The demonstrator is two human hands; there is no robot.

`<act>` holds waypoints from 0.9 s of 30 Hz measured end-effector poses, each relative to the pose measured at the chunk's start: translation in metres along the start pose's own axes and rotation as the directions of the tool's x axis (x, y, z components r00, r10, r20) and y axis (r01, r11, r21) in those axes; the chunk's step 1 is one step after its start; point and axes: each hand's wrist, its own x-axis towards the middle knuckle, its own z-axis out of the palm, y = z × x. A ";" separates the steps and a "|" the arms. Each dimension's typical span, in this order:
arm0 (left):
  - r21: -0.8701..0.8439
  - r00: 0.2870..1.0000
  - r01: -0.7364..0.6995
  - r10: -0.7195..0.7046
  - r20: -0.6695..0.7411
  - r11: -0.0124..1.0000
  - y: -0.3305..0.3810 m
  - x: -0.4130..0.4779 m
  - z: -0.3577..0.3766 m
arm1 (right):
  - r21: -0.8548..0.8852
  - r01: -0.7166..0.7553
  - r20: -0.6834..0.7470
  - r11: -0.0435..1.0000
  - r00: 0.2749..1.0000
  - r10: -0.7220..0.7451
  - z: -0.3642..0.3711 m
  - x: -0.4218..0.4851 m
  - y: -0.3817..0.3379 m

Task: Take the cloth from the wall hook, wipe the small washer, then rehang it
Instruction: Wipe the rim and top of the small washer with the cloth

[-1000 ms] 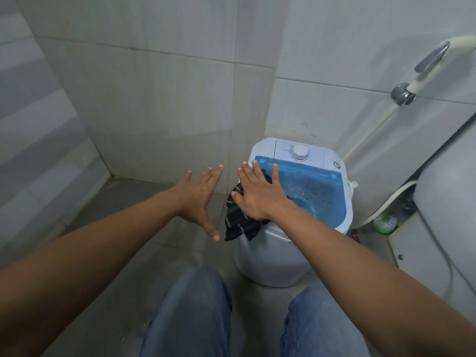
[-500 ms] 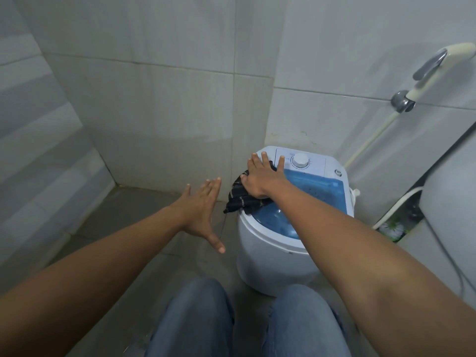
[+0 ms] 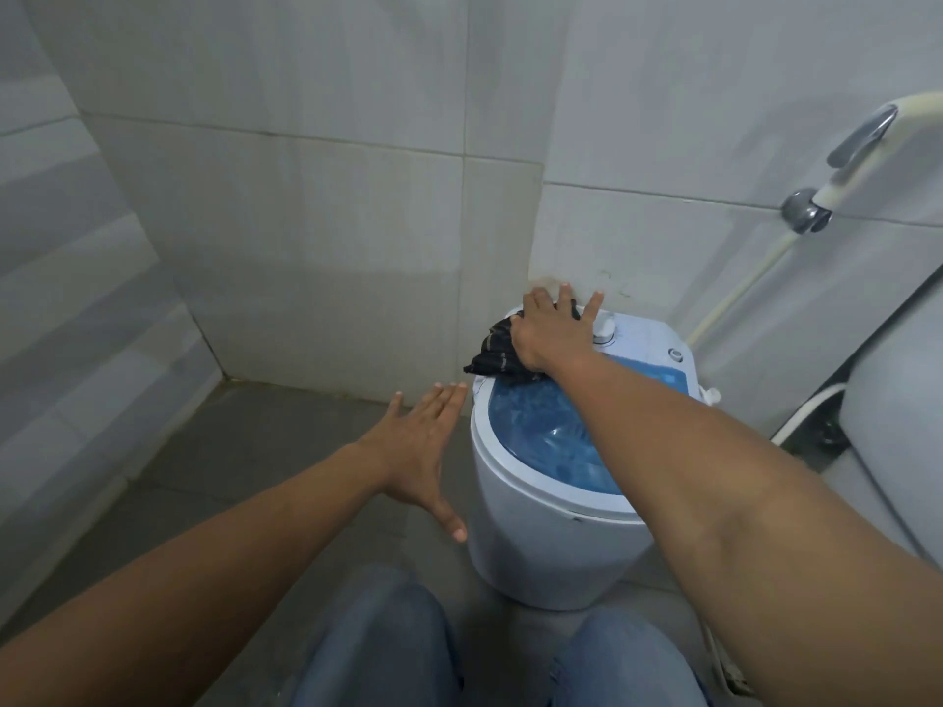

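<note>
Head view, the only one: right hand (image 3: pixel 548 331) lay flat on the dark striped cloth (image 3: pixel 494 350), fingers (image 3: pixel 564 295) spread wide, pressing rather than gripping, so the cloth was pinned under the palm against the small washer (image 3: pixel 530 543). Cloth sat bunched at the far-left corner of the top, at the edge of the white control panel, part of it overhanging the rim toward the wall. Left hand (image 3: pixel 421 454) hovered open and empty just beside the washer's left side, fingers together, touching nothing that I could make out. Blue translucent lid (image 3: pixel 541 426) was bare in front of the cloth; white dial (image 3: pixel 605 330) just right of the hand. I judged the wipe to be under way at the back panel. To do it well: keep the palm flat, spread the bunched cloth so more fabric meets plastic, skirt the dial without turning it, then draw strokes forward over the lid; the free hand could brace the tub. No brand or label was legible; panel markings too small. Hook not in view.
</note>
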 end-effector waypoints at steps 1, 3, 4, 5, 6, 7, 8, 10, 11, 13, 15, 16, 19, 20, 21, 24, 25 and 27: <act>-0.002 1.000 -0.006 0.006 -0.006 1.000 0.000 0.000 -0.002 | 0.019 -0.027 -0.037 0.999 0.999 0.028 0.000 -0.003 0.001; -0.001 1.000 -0.013 0.012 -0.014 1.000 0.002 0.000 -0.004 | -0.023 -0.035 -0.139 0.999 0.990 0.032 -0.004 -0.009 0.003; 0.006 1.000 -0.020 0.020 -0.017 1.000 0.002 0.001 -0.004 | -0.046 -0.016 -0.191 0.999 0.982 0.007 -0.006 -0.011 0.003; 0.012 0.999 -0.029 0.030 -0.017 0.999 0.002 0.002 -0.004 | -0.027 0.013 -0.212 1.000 0.977 -0.019 -0.007 -0.013 0.001; 0.017 0.999 -0.039 0.039 -0.022 0.999 0.001 0.004 -0.004 | 0.028 0.048 -0.197 0.998 0.980 -0.041 -0.008 -0.014 -0.002; 0.018 0.999 -0.044 0.044 -0.027 0.999 0.000 0.007 -0.004 | 0.094 0.081 -0.139 0.992 0.988 -0.067 -0.007 -0.017 -0.005; 0.019 0.999 -0.046 0.046 -0.024 0.999 -0.001 0.009 -0.005 | 0.150 0.099 -0.051 0.984 0.994 -0.092 -0.004 -0.020 -0.008; 0.025 0.999 -0.048 0.048 -0.011 0.999 -0.003 0.014 -0.005 | 0.202 0.104 0.073 0.974 0.990 -0.121 0.003 -0.024 -0.009; 0.020 0.999 -0.050 0.050 -0.013 0.999 -0.005 0.016 -0.003 | 0.209 0.099 0.090 0.973 0.989 -0.120 0.005 -0.023 -0.009; 0.013 0.998 -0.057 0.057 -0.024 0.998 -0.006 0.018 -0.002 | 0.216 0.084 0.110 0.973 0.988 -0.110 0.003 -0.020 -0.008; 0.037 0.997 -0.060 0.062 -0.043 0.998 -0.006 0.019 -0.001 | 0.213 0.077 0.119 0.974 0.987 -0.104 0.001 -0.018 -0.006; 0.050 0.997 -0.057 0.059 -0.042 0.997 -0.006 0.019 -0.001 | 0.211 0.077 0.121 0.975 0.987 -0.104 0.001 -0.018 -0.005; 0.139 0.999 -0.047 0.050 -0.022 0.989 -0.005 0.018 -0.006 | 0.200 0.077 0.093 0.977 0.991 -0.098 0.002 -0.023 0.002; 0.165 0.999 -0.043 0.047 -0.018 0.985 -0.004 0.017 -0.008 | 0.197 0.077 0.080 0.977 0.992 -0.094 0.003 -0.026 0.003; 0.179 0.999 -0.039 0.043 -0.017 0.983 -0.003 0.017 -0.008 | 0.198 0.075 0.073 0.977 0.993 -0.091 0.003 -0.028 0.005; 0.188 1.000 -0.027 0.028 -0.007 0.982 0.000 0.016 -0.009 | 0.235 0.077 0.097 0.969 0.990 -0.103 0.000 -0.036 0.010; 0.185 1.000 -0.025 0.026 -0.002 0.982 0.001 0.016 -0.010 | 0.254 0.076 0.106 0.964 0.989 -0.106 0.000 -0.040 0.013; 0.178 1.000 -0.024 0.023 0.009 0.984 0.002 0.015 -0.013 | 0.274 0.076 0.105 0.959 0.989 -0.109 0.003 -0.047 0.019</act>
